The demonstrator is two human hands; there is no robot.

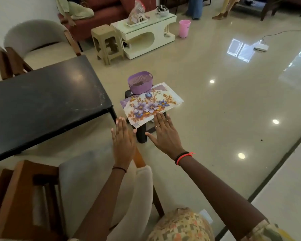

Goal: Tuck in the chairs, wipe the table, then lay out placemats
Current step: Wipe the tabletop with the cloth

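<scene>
- On a small dark stool just beside the black table, floral placemats lie stacked; a purple basket sits at their far end
- right hand: fingers straight, tips at the placemats' near edge; holding nothing
- left hand: flat, fingers together, above a chair; apart from the placemats

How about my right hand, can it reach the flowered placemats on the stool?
Probably yes. The right hand is open with its fingers at the near edge of the placemats, nothing between. The purple basket at their far end may pin them.
</scene>
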